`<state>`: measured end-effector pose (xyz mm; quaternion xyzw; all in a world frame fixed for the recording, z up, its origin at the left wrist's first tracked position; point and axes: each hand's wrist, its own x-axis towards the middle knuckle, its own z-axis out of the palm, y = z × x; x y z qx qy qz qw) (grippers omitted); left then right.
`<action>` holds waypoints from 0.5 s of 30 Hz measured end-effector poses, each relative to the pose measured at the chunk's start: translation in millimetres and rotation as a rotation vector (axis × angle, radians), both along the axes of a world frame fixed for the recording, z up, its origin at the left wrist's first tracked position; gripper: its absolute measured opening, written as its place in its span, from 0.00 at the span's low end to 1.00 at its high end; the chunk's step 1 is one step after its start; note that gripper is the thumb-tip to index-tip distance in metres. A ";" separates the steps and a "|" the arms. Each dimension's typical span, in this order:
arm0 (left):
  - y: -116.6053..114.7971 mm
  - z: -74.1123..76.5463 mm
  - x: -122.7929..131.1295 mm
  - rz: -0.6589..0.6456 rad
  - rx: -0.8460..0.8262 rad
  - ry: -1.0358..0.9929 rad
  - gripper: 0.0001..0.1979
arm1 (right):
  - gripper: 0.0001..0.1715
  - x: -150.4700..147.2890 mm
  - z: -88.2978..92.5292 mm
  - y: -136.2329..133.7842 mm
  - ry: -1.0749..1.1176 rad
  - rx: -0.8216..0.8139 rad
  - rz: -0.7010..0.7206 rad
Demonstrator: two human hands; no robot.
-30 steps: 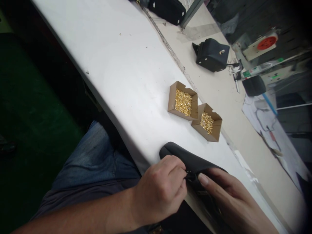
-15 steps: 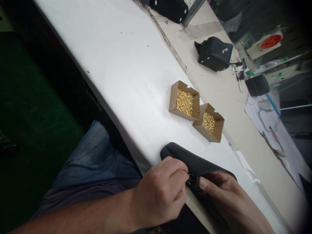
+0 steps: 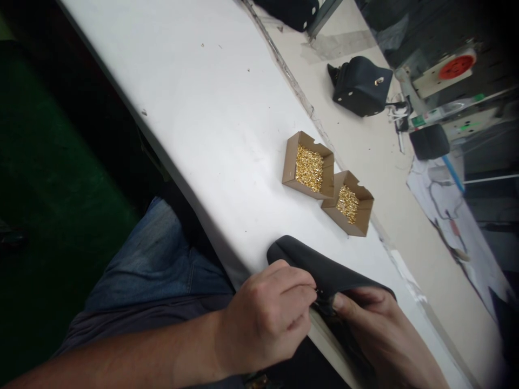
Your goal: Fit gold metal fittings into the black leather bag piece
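My left hand (image 3: 271,319) is closed in a pinch, its fingertips against dark parts at the lower edge of the black leather-like piece (image 3: 312,262). What lies between those fingertips is too small to tell. My right hand (image 3: 377,324) grips the same piece from the right, with the thumb in front and the fingers partly hidden behind it. The piece is held tilted over the near edge of the white table (image 3: 227,135). Beyond it stand two adjoining cardboard boxes (image 3: 288,162) (image 3: 365,219), holding many small gold-coloured metal parts.
On the beige surface (image 3: 357,156) behind the white table sits a black bag-like item (image 3: 360,86) with metal fittings. Another black item (image 3: 290,11) lies at the top edge. A plastic bottle (image 3: 441,111), a dark block (image 3: 428,142) and paper with tools stand farther right.
The view has shifted slightly. Both hands keep nearly the same place at the black piece, with only a small movement of the fingers.
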<state>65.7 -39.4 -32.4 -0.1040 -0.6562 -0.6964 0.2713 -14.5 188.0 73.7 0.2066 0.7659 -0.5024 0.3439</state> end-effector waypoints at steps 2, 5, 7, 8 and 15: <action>-0.4 1.7 -2.0 -0.001 0.006 0.008 0.11 | 0.23 3.3 -1.3 -0.6 0.064 0.012 -0.022; -0.8 3.7 -3.6 0.006 0.006 0.023 0.11 | 0.23 3.8 -4.2 -3.2 0.108 0.008 -0.010; -0.8 3.9 -3.2 0.009 0.006 0.018 0.11 | 0.23 0.7 -6.9 -3.0 0.085 -0.024 0.048; -0.7 3.7 -2.7 0.007 0.007 0.011 0.11 | 0.22 -1.5 -8.5 -2.0 0.076 -0.044 0.078; -2.6 0.6 -2.1 -0.018 0.004 0.002 0.12 | 0.23 -13.5 -16.8 6.2 0.100 -0.007 0.154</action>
